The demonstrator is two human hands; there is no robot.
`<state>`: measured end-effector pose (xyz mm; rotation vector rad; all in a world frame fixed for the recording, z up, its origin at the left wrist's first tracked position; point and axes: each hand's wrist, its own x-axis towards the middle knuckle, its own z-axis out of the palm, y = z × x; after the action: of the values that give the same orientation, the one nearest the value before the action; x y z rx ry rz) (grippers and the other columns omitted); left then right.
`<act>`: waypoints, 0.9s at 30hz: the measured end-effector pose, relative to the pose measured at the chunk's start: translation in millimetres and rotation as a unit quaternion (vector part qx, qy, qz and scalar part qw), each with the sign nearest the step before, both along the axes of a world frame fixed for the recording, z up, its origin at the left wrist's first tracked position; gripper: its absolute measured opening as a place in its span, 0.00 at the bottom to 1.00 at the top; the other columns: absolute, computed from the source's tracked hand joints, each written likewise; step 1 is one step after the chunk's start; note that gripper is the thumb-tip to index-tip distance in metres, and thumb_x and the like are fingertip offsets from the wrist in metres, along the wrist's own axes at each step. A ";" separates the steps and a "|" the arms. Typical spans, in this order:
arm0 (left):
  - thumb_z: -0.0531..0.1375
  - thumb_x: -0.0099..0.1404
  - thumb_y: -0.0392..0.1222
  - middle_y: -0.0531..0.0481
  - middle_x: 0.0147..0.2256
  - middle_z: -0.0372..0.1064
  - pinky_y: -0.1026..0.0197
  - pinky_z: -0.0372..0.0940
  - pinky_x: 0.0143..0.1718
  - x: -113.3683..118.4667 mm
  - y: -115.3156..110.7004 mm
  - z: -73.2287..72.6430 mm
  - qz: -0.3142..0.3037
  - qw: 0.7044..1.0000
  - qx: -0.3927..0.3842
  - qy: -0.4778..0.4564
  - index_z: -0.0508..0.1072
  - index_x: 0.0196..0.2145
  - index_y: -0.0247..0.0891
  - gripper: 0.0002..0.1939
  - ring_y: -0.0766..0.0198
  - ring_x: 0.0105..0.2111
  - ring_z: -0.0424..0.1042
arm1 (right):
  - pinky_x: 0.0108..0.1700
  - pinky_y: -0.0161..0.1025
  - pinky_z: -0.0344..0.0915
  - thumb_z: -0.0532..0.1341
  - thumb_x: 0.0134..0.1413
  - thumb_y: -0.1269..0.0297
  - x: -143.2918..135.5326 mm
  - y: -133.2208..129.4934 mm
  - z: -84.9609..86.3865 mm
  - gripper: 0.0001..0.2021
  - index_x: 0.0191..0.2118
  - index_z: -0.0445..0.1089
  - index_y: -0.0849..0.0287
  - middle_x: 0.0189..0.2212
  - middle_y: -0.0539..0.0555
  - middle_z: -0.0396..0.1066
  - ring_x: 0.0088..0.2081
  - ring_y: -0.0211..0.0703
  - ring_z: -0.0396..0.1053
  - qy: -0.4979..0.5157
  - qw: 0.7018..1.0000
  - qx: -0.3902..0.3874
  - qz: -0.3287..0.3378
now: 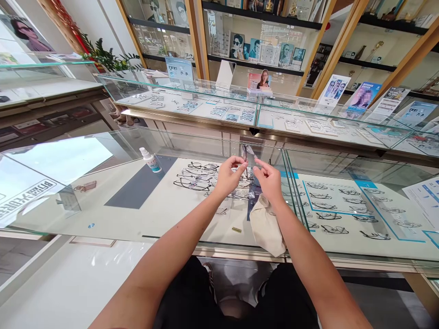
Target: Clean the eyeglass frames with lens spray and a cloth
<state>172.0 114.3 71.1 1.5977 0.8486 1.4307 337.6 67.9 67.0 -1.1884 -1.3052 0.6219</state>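
Observation:
Above the glass counter, my left hand (230, 176) pinches a pair of glasses (244, 153) by its thin frame, with the lenses pointing away from me. My right hand (268, 179) is beside it, index finger stretched toward the glasses, and a beige cloth (267, 225) hangs below its palm and lies on the counter. Whether the cloth is gripped by the other fingers is hidden. Several eyeglasses (194, 183) show under the glass to the left of my hands.
A white spray bottle (150, 160) stands on the counter (130, 224) at the left. Display trays of glasses (334, 196) lie on the right, past a glass seam. Behind is another glass showcase (206, 109) with upright cards.

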 end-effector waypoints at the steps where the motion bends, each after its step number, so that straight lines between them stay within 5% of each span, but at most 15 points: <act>1: 0.67 0.68 0.54 0.45 0.41 0.80 0.53 0.67 0.52 -0.3 -0.1 0.4 0.002 1.000 0.005 0.010 0.76 0.36 0.41 0.13 0.54 0.45 0.76 | 0.33 0.39 0.54 0.66 0.62 0.53 1.2 0.3 1.3 0.22 0.57 0.81 0.55 0.21 0.42 0.49 0.26 0.39 0.47 0.003 1.000 0.001 -0.009; 10: 0.65 0.70 0.49 0.46 0.40 0.79 0.53 0.65 0.48 -4.5 0.6 -1.7 -0.032 0.990 0.037 0.135 0.77 0.36 0.43 0.09 0.53 0.42 0.74 | 0.31 0.39 0.52 0.66 0.60 0.52 20.7 2.4 16.6 0.32 0.68 0.71 0.59 0.22 0.40 0.47 0.26 0.38 0.46 0.065 0.995 0.025 -0.069; 17: 0.66 0.68 0.52 0.46 0.39 0.78 0.53 0.66 0.51 -5.2 2.4 1.2 -0.037 0.996 0.021 0.085 0.76 0.35 0.42 0.11 0.54 0.42 0.74 | 0.32 0.40 0.53 0.66 0.61 0.54 24.4 1.3 18.3 0.22 0.59 0.76 0.52 0.22 0.42 0.50 0.26 0.40 0.48 0.059 0.996 0.036 -0.047; 21: 0.67 0.67 0.55 0.47 0.37 0.77 0.53 0.68 0.50 -11.8 6.3 8.0 -0.020 0.999 -0.002 0.037 0.75 0.35 0.41 0.15 0.56 0.40 0.74 | 0.35 0.40 0.56 0.67 0.60 0.59 26.2 0.2 16.8 0.05 0.35 0.74 0.53 0.28 0.47 0.63 0.29 0.41 0.56 -0.080 0.996 0.003 0.033; 27: 0.67 0.68 0.58 0.47 0.37 0.75 0.55 0.67 0.47 -20.1 3.3 19.5 -0.060 0.996 0.027 0.054 0.75 0.36 0.41 0.17 0.57 0.39 0.73 | 0.44 0.41 0.58 0.67 0.54 0.68 19.8 -2.5 13.8 0.06 0.32 0.68 0.53 0.35 0.51 0.71 0.41 0.47 0.65 -0.320 0.937 -0.033 0.137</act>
<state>152.0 117.7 90.6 1.7497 0.7672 1.3036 357.4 65.4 80.8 -1.3316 -2.0400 0.4892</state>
